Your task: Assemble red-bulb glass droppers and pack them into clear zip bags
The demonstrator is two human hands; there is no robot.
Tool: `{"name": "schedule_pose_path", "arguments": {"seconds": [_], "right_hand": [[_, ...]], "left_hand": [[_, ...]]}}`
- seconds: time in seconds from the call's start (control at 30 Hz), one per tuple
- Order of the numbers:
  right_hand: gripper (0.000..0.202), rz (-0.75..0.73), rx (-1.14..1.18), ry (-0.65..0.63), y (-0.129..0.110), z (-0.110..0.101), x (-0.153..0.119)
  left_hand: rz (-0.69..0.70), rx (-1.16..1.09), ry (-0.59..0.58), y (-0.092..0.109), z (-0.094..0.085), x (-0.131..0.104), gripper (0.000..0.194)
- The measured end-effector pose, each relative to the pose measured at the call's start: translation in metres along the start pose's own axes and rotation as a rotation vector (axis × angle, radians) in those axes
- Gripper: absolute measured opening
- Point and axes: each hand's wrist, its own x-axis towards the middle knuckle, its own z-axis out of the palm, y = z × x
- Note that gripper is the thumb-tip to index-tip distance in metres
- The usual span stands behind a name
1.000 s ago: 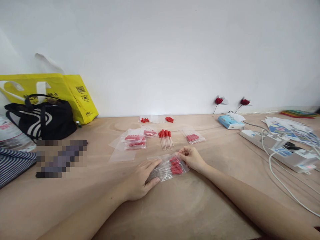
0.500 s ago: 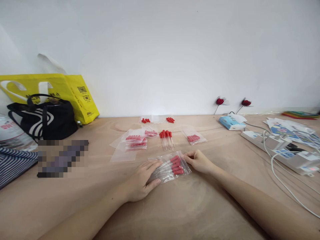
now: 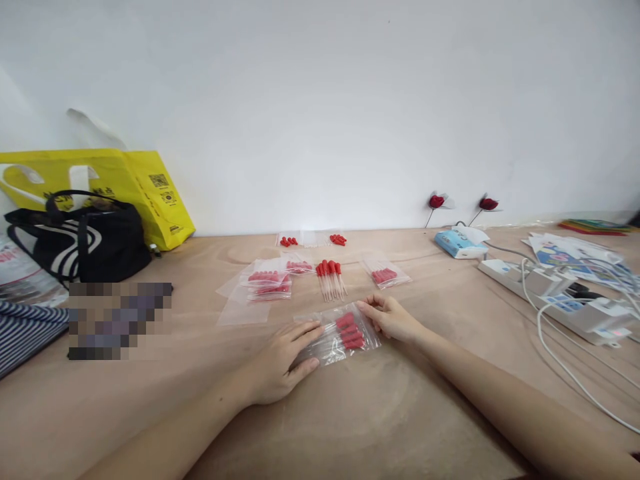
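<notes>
A clear zip bag (image 3: pixel 332 356) lies on the table between my hands, holding several droppers (image 3: pixel 351 331) with red rubber bulbs toward the right and thin clear tubes toward the left. My left hand (image 3: pixel 280 363) rests on the bag's left end, fingers stretched out and thumb apart, covering the tube ends. At the bag's far right corner, the thumb and index finger of my right hand (image 3: pixel 387 317) pinch the edge. Just beyond the bag, loose red-bulbed droppers (image 3: pixel 330 279) lie side by side.
Filled bags of droppers (image 3: pixel 270 283) are stacked behind left, near a flat clear bag (image 3: pixel 243 312). Another filled bag (image 3: pixel 384 273) sits behind right. Red bulbs (image 3: pixel 289 241) lie by the wall. A power strip (image 3: pixel 555 293) with cables and a tissue pack (image 3: pixel 457 244) stand right; a black bag (image 3: pixel 110 247) left.
My right fingertips have shifted slightly away from me along the bag's right edge, to its far corner. My left hand stays on the bag. The view has turned slightly right.
</notes>
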Motion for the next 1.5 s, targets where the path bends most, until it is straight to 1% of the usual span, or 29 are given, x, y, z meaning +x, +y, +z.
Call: {"name": "schedule_pose_path", "arguments": {"seconds": [0.07, 0.13, 0.27, 0.43, 0.53, 0.6, 0.67, 0.7, 0.73, 0.8, 0.83, 0.9, 0.93, 0.97, 1.0, 1.07, 1.13, 1.17, 1.23, 1.3, 1.33, 1.4, 1.5], "right_hand": [[0.032, -0.003, 0.055, 0.014, 0.001, 0.004, 0.003], [0.038, 0.021, 0.11, -0.011, 0.003, 0.006, 0.007], [0.029, 0.023, 0.109, -0.102, 0.008, 0.008, 0.013], [0.035, -0.019, 0.223, -0.058, 0.01, 0.011, 0.012], [0.036, -0.118, 0.289, -0.026, 0.004, 0.008, 0.011], [0.034, -0.151, 0.316, 0.044, 0.0, -0.001, 0.013], [0.029, -0.12, 0.358, 0.189, -0.003, -0.016, 0.019], [0.025, -0.093, 0.398, 0.302, -0.003, -0.025, 0.023], [0.021, -0.077, 0.417, 0.371, -0.003, -0.035, 0.028], [0.015, -0.056, 0.435, 0.461, 0.0, -0.053, 0.038], [0.013, -0.045, 0.441, 0.498, 0.003, -0.062, 0.043], [0.014, -0.016, 0.452, 0.557, 0.008, -0.074, 0.051], [0.015, 0.001, 0.457, 0.577, 0.01, -0.078, 0.055], [0.015, 0.017, 0.46, 0.59, 0.012, -0.081, 0.058], [0.016, 0.031, 0.461, 0.597, 0.014, -0.082, 0.06], [0.015, 0.056, 0.455, 0.594, 0.018, -0.083, 0.063], [0.013, 0.078, 0.432, 0.573, 0.021, -0.082, 0.064], [0.011, 0.088, 0.414, 0.561, 0.022, -0.081, 0.064], [0.007, 0.105, 0.369, 0.539, 0.025, -0.08, 0.063], [0.005, 0.112, 0.319, 0.541, 0.028, -0.079, 0.062], [0.007, 0.109, 0.294, 0.556, 0.029, -0.079, 0.061], [0.016, 0.091, 0.244, 0.612, 0.031, -0.078, 0.06], [0.032, 0.036, 0.172, 0.729, 0.033, -0.078, 0.057]], "left_hand": [[0.008, 0.007, -0.015, 0.0, 0.0, 0.0, 0.045], [0.017, 0.016, -0.025, 0.0, 0.0, 0.0, 0.045], [0.039, 0.015, -0.024, -0.001, 0.001, 0.001, 0.044], [0.063, -0.016, 0.001, -0.002, 0.002, 0.001, 0.044], [0.063, 0.002, 0.065, -0.004, 0.005, 0.002, 0.042], [0.048, 0.043, 0.164, -0.008, 0.006, 0.004, 0.039], [-0.006, 0.1, 0.301, -0.016, 0.002, 0.006, 0.035], [-0.05, 0.132, 0.374, -0.023, -0.002, 0.007, 0.033], [-0.108, 0.16, 0.444, -0.031, -0.007, 0.008, 0.032], [-0.252, 0.204, 0.564, -0.054, -0.021, 0.008, 0.029], [-0.356, 0.213, 0.596, -0.068, -0.028, 0.007, 0.028], [-0.638, 0.218, 0.612, -0.097, -0.043, 0.006, 0.03], [-0.77, 0.211, 0.59, -0.112, -0.05, 0.005, 0.032], [-0.874, 0.195, 0.576, -0.125, -0.056, 0.005, 0.035], [-0.949, 0.171, 0.568, -0.136, -0.061, 0.005, 0.038], [-1.017, 0.147, 0.547, -0.153, -0.068, 0.006, 0.046], [-1.056, 0.134, 0.511, -0.163, -0.073, 0.009, 0.053], [-1.071, 0.129, 0.49, -0.166, -0.075, 0.01, 0.052], [-1.086, 0.114, 0.457, -0.168, -0.076, 0.013, 0.04], [-1.078, 0.105, 0.456, -0.167, -0.077, 0.016, 0.024], [-1.064, 0.107, 0.475, -0.166, -0.077, 0.016, 0.02], [-1.028, 0.133, 0.554, -0.161, -0.078, 0.017, 0.018], [-0.958, 0.203, 0.743, -0.146, -0.083, 0.012, 0.018]]}}
